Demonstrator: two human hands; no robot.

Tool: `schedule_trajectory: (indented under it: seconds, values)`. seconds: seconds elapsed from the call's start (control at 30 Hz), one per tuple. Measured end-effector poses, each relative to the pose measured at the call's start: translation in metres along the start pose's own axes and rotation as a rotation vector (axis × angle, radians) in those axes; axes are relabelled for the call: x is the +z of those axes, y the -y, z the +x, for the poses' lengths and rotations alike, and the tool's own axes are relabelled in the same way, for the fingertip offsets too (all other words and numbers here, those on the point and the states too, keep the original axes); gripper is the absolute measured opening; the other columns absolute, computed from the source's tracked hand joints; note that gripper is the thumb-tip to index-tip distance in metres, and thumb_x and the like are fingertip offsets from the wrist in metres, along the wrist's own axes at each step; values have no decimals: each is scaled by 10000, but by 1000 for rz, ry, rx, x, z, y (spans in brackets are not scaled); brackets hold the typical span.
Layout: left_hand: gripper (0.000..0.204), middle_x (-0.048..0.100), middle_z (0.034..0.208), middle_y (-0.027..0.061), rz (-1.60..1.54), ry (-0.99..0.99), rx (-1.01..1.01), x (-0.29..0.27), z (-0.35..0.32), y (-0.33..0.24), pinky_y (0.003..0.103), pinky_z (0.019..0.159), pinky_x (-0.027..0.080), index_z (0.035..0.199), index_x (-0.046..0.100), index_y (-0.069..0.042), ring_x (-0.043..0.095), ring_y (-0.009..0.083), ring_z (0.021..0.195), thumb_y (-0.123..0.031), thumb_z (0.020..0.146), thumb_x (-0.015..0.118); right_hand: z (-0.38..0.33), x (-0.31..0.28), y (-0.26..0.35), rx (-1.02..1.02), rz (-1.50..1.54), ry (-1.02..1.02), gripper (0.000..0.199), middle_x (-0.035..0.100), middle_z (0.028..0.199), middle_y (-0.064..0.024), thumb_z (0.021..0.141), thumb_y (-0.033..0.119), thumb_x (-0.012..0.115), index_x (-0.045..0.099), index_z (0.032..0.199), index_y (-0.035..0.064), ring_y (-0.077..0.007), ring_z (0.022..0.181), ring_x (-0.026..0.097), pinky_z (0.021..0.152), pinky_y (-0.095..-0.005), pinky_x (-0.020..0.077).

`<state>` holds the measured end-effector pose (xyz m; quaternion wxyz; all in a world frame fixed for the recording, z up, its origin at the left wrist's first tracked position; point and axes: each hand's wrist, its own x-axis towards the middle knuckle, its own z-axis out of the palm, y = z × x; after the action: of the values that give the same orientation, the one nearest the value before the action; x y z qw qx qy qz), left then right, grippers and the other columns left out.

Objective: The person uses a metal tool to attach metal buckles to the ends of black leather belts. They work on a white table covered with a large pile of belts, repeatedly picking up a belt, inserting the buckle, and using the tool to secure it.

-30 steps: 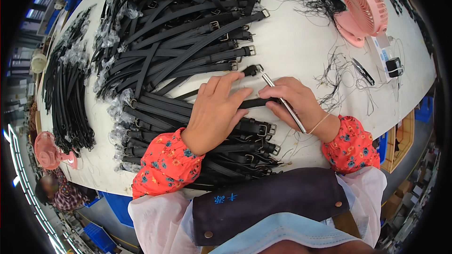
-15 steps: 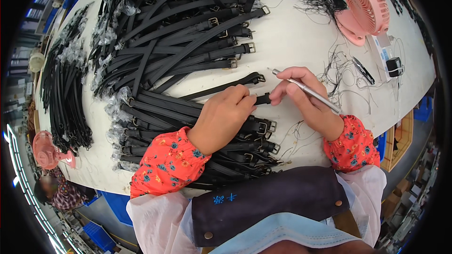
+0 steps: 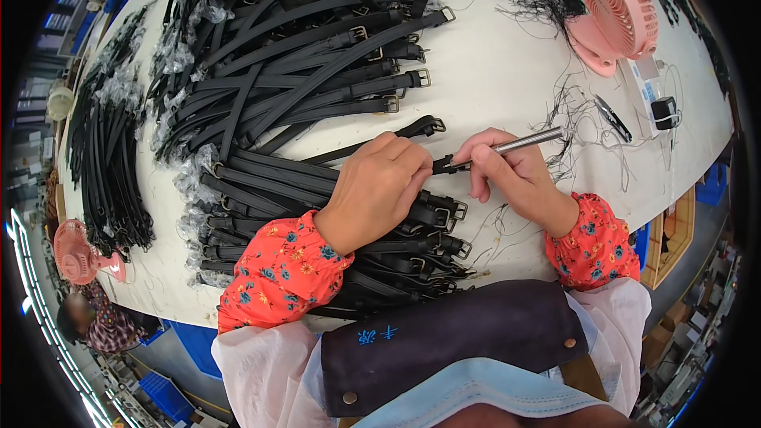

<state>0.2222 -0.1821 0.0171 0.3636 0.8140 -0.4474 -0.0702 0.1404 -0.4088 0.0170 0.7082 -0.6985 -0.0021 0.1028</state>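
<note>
Hands meet over a white worktable (image 3: 507, 79): the left hand (image 3: 380, 190), fingers curled shut, pins a black strap (image 3: 380, 143) atop the heap of buckled straps (image 3: 317, 182), while the right hand (image 3: 515, 178) pinches a slim silver tool (image 3: 527, 141) at its end. Finishing looks underway; steady aim comes next. No containers show.

Left hand (image 3: 379, 190) pinches end of black strap (image 3: 445, 165) over white worktable (image 3: 491, 87). Right hand (image 3: 514, 177) grips slim metal tool (image 3: 529, 140), tip touching same strap end. Stacked black buckled straps (image 3: 317, 190) lie beneath left hand; larger heap (image 3: 301, 40) beyond. Pink desk fan (image 3: 614, 8) far right; loose black threads (image 3: 575, 115) beside tool; second strap bundle (image 3: 107, 158) far left.
</note>
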Motion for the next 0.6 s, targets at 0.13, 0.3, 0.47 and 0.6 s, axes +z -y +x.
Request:
schedule_trajectory:
  seconds: [0.13, 0.3, 0.47, 0.6]
  values:
    - [102, 663, 863, 98, 38, -7, 31, 0, 0, 1, 398, 740, 508, 937, 641, -29, 626, 306, 825, -11, 864, 710, 1, -1, 1, 30, -20, 55, 334, 622, 677, -24, 1105, 292, 490, 653, 1098, 0, -77, 600, 580, 561, -228, 472]
    - [134, 652, 850, 118, -30, -7, -52, 1, 1, -1, 395, 697, 506, 980, 618, -26, 623, 316, 773, -10, 878, 703, 0, 0, 2, 40, -28, 80, 326, 626, 687, -33, 1110, 275, 475, 639, 1112, -7, -84, 613, 585, 571, -233, 477]
    - [184, 645, 847, 85, -96, 46, -117, -6, -1, -2, 398, 715, 501, 1007, 636, -41, 619, 303, 806, -32, 856, 742, -2, 0, -1, 0, 39, 28, 321, 621, 690, -4, 1099, 283, 506, 669, 1103, 6, -64, 625, 593, 560, -222, 480]
    - [226, 651, 900, 48, 67, 52, 28, -11, -2, -5, 385, 762, 483, 1008, 665, -64, 606, 277, 872, -60, 816, 784, -3, 0, 1, -10, 1, 34, 312, 621, 690, -15, 1101, 272, 496, 654, 1111, 3, -69, 623, 588, 564, -224, 475]
